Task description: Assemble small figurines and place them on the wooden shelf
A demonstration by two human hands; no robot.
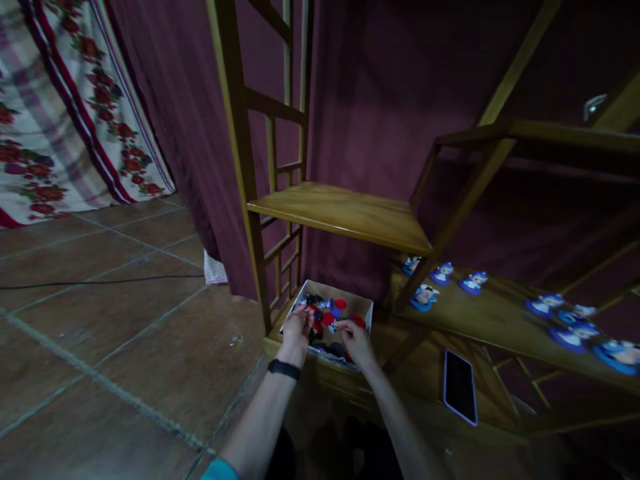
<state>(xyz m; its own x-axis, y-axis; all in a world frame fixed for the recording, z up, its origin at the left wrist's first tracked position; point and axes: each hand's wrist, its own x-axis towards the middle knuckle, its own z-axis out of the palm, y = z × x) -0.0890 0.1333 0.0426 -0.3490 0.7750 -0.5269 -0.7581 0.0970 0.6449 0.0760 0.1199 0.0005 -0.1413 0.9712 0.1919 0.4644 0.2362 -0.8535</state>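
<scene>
A white open-topped box (369, 312) sits on the lowest board of a wooden shelf, with several small red, blue, white and black pieces (340, 305) inside. Over the box's left side, my left hand (299, 327) has its fingers bent together near dark and red pieces; what they hold is hidden. My right hand (356, 339) reaches over the right part of the box, its thumb and finger pinched on a small white-and-dark piece (333, 327) too small to name. A black band (284, 369) circles my left wrist.
Several small blue, purple and white figurines (473, 283) stand along a low shelf board (480, 317) at the right. A phone (459, 387) lies below them. Above the box juts a wooden shelf board (340, 208). A black cable (105, 283) crosses the tiled floor.
</scene>
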